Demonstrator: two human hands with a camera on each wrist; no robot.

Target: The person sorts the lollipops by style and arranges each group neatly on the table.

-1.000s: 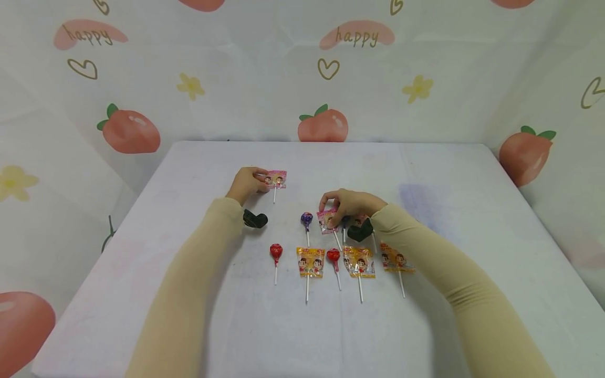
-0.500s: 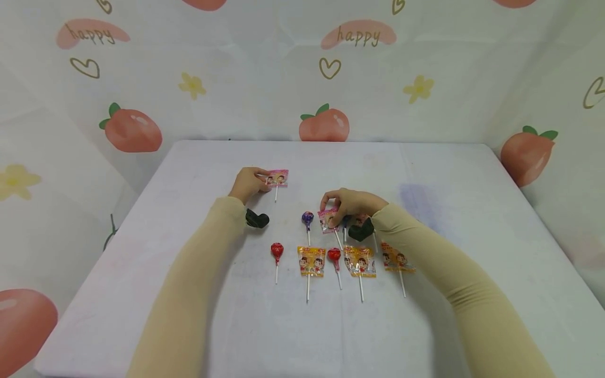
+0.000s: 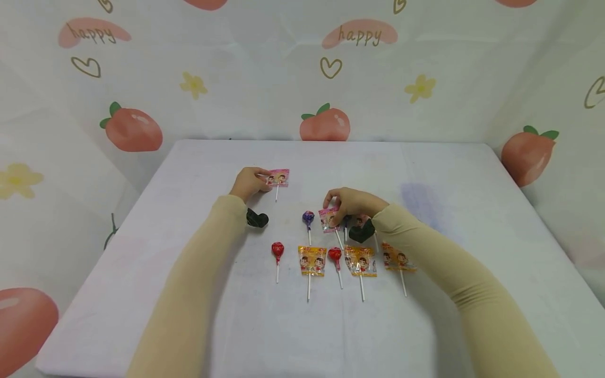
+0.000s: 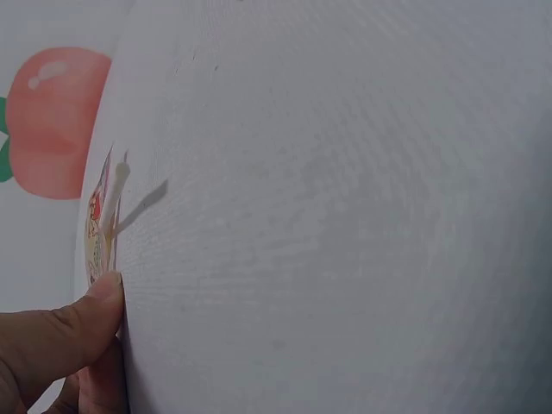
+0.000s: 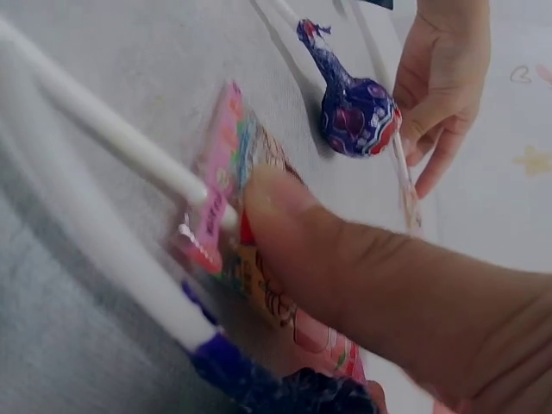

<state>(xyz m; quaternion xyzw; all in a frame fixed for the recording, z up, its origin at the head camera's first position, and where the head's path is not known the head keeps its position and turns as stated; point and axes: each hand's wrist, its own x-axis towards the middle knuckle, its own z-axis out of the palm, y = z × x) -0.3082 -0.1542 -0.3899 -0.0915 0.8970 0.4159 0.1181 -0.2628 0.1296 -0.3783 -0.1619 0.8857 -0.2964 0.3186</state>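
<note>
Head cam: from above table's [image 3: 264, 325] near side, looks fwd & down; widest, farthest view, gets most of tabletop + printed cloth [image 3: 264, 79] past its far edge. L wrist cam: low, close over table, looks along it twd cloth; pic turned sideways. R wrist cam: v. close to table, R hand [image 5: 388, 289] big up front; looks twd table's far left, also sideways. Head & R wrist share purple lolly [image 3: 309, 217] + L hand [image 3: 249, 183]; head & L wrist share L hand + pink packet [image 3: 279, 177].

Lollipops [image 3: 312, 261] on tbl [image 3: 463, 184] – 2 rough rows, 1 behind L.
</note>
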